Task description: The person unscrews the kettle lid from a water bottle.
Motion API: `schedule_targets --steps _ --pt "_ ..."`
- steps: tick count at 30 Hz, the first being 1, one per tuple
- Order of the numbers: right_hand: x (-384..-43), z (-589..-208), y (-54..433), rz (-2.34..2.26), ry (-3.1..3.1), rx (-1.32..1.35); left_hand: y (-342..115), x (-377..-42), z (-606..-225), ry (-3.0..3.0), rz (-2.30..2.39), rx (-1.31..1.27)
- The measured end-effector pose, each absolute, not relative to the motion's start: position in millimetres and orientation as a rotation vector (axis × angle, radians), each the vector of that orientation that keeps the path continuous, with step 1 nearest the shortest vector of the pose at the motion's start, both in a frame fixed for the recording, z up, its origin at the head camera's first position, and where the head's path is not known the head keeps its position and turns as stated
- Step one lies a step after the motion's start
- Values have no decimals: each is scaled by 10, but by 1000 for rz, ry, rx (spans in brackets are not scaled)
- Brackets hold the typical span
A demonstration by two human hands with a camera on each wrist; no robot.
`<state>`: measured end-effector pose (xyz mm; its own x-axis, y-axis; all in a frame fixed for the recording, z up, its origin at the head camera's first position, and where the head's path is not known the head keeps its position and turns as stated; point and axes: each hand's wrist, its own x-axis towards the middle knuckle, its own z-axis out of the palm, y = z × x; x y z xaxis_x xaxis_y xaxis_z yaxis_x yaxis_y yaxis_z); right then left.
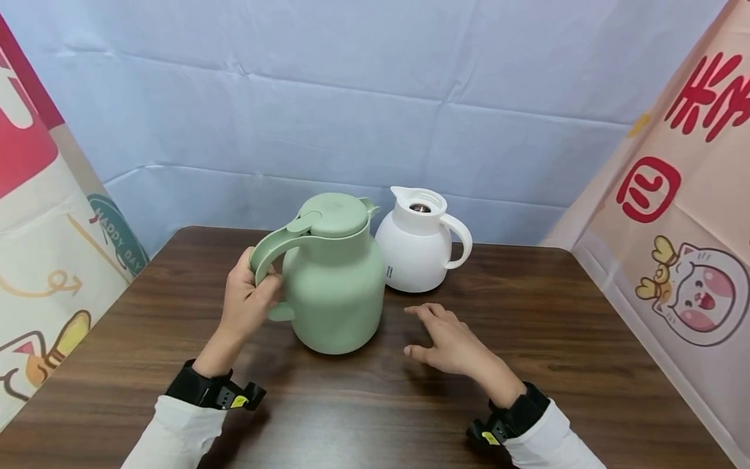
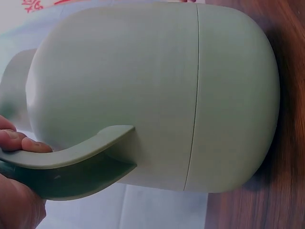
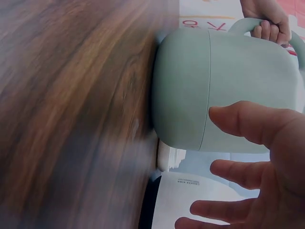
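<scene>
My left hand (image 1: 250, 296) grips the handle (image 2: 86, 157) of a large pale green thermos jug (image 1: 336, 293), its fingers curled round it. The jug is upright at the table, its lid on and its spout turned right; whether its base touches the wood I cannot tell. To the right of it my right hand (image 1: 448, 342) hovers, fingers spread and holding nothing. Behind the green jug stands a smaller white jug (image 1: 413, 251), its top uncovered and its handle to the right. Part of that white jug (image 3: 190, 200) shows behind my right fingers in the right wrist view.
Both jugs are on a dark brown wooden table (image 1: 527, 306). A pale blue cloth (image 1: 351, 111) hangs behind its back edge. Printed sheets flank it, with a cartoon cat (image 1: 700, 293) on the right one (image 1: 656, 286).
</scene>
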<state>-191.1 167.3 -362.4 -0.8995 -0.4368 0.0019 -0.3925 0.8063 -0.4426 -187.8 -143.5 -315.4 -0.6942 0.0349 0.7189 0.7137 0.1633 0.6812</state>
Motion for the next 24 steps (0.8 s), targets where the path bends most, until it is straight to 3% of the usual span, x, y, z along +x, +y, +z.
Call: schedule_targets --steps 14,24 --pt "-1830 -3676 1957 -696 2892 -600 -1275 -2020 -3422 -1865 -1722 -806" --pt "-1788 -3706 2070 -724 2881 -565 -1111 -1822 -3185 -1906 -1763 -829"
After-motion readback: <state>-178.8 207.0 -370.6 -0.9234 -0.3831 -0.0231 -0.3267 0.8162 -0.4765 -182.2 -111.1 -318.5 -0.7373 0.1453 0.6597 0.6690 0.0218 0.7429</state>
